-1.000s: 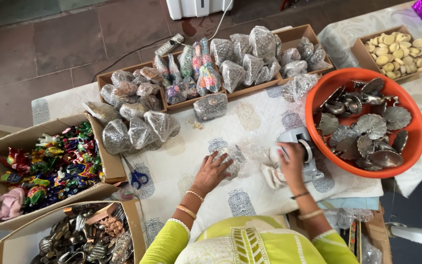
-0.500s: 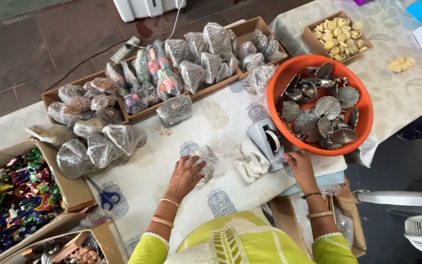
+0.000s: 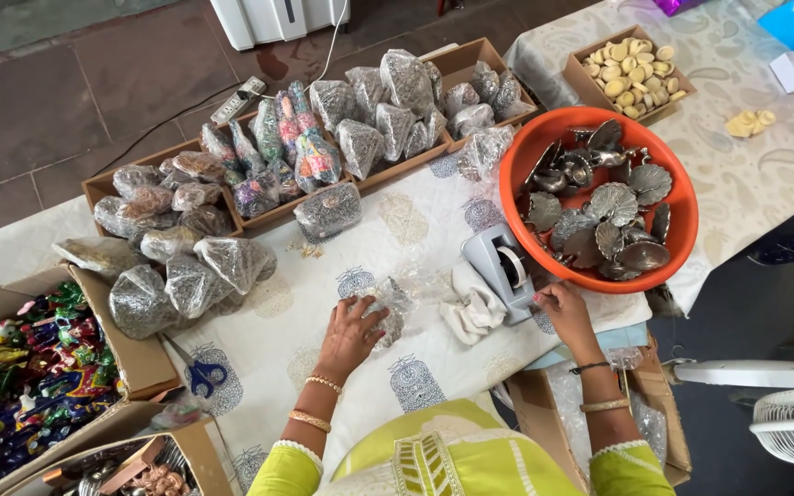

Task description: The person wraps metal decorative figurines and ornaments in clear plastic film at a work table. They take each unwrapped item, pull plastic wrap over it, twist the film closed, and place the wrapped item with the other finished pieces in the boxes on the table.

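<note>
Compared with the moment before, the view now sits steadier over the work, and both hands have settled: the left hand (image 3: pixel 353 332) lies on a small clear packet (image 3: pixel 388 312) in the middle of the tabletop (image 3: pixel 259 331), while the right hand (image 3: pixel 564 310) has come to the base of the grey tape dispenser (image 3: pixel 504 268). I judge from this that the packet is filled and the person is at the step of taking tape to close it. The left fingers are spread and pressed flat on the packet, holding it down and not gripping around it. The right fingers are curled near the edge of the dispenser; I cannot tell whether they already pinch a piece of tape. The packet is of thin transparent plastic, wrinkled and shiny, with small dark and silvery pieces inside; its exact content is too small to see. It rests on the white cloth with printed motifs, just beside a crumpled white rag (image 3: pixel 473 308). Beyond the dispenser stands an orange tub (image 3: pixel 682 197) full of silver leaf-shaped metal dishes. Many similar finished packets (image 3: pixel 186 276) lie in a heap at the left and in cardboard trays (image 3: pixel 342 119) at the far side. Blue scissors (image 3: pixel 202 375) lie near a box of colourful figures (image 3: pixel 20 377).
</note>
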